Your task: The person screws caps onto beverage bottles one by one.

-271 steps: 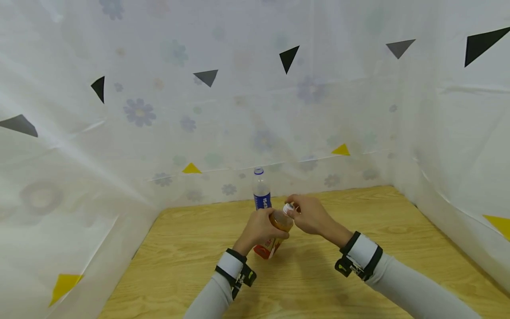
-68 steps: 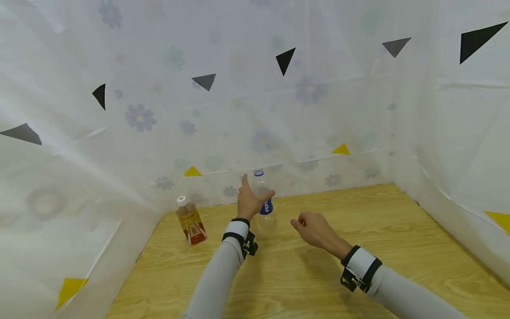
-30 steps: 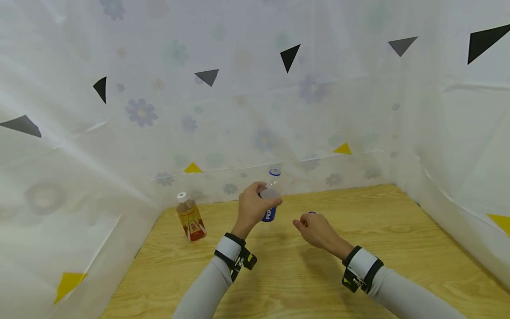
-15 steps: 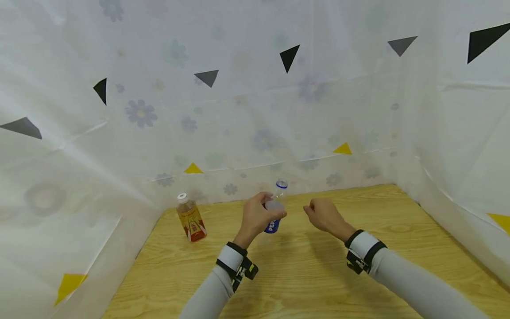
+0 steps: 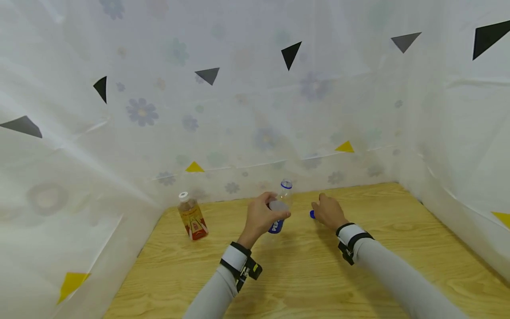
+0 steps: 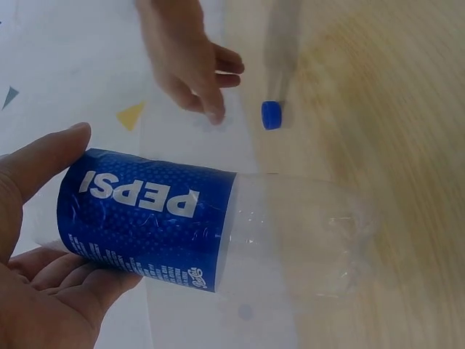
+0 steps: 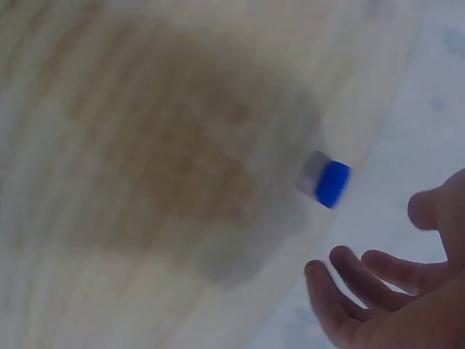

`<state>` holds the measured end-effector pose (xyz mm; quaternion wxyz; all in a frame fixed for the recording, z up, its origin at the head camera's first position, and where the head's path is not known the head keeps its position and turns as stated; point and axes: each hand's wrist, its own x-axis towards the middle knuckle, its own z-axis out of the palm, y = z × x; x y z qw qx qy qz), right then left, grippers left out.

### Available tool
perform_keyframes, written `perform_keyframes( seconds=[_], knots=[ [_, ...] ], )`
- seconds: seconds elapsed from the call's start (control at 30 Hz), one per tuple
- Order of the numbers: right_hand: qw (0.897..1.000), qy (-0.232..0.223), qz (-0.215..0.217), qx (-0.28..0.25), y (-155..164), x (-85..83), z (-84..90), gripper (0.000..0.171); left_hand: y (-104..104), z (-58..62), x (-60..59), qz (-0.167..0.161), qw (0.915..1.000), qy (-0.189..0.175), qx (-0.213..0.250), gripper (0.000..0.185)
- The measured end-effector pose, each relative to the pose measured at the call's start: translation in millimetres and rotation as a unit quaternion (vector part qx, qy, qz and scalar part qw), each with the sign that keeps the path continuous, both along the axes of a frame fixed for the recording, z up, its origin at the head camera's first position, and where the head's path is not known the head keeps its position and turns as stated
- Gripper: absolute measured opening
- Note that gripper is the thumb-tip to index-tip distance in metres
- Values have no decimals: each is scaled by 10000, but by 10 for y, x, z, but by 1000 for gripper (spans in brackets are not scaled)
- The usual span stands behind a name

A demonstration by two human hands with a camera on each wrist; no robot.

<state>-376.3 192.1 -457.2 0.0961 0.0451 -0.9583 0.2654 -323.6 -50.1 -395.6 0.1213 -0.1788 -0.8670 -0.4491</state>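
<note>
Clear Pepsi bottle [image 5: 277, 212] is gripped by left hand [image 5: 260, 217]; blue cap [image 5: 312, 214], just beside loosely spread right fingers [image 5: 320, 204], should be pinched squarely.

A person's left hand [image 5: 263, 216] grips a clear bottle [image 5: 280, 206] with a blue label, tilted above a wooden table [image 5: 303, 274]. The right hand [image 5: 327, 211] reaches beside a blue cap [image 5: 311, 214]. An amber bottle [image 5: 191, 217] stands left.

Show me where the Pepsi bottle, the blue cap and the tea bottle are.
Pepsi bottle [image 6: 145, 218]: left wrist view, on its blue label.
blue cap [image 6: 271, 115]: left wrist view, on the cap's side.
tea bottle [image 5: 192, 219]: head view, on its amber body above the red label.
</note>
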Motion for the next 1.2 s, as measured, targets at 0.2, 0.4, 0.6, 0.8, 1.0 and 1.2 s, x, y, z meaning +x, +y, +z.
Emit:
perform_keyframes(
  seconds=[0.2,0.4,0.6,0.8,1.0,1.2],
  knots=[
    [9980,-373,-258,447,-43,15,-307,60,21,1,-4,-49,10000,-7,-64,66],
    [9901,-129,-157,1388,-103,39,-288,38,57,26,-16,-195,9998,-12,74,66],
    [9893,19,29,1457,-81,70,-267,27,66,37,-16,-185,9997,-68,140,65],
    [9986,-199,185,454,-33,57,-236,27,54,3,-9,-115,9997,-173,114,65],
    [9985,478,228,-147,-92,42,-154,26,35,-4,-5,-72,9998,-167,121,65],
    [9969,504,189,-571,-132,73,-36,20,39,-18,-12,-116,9998,-128,-35,64]
  ],
)
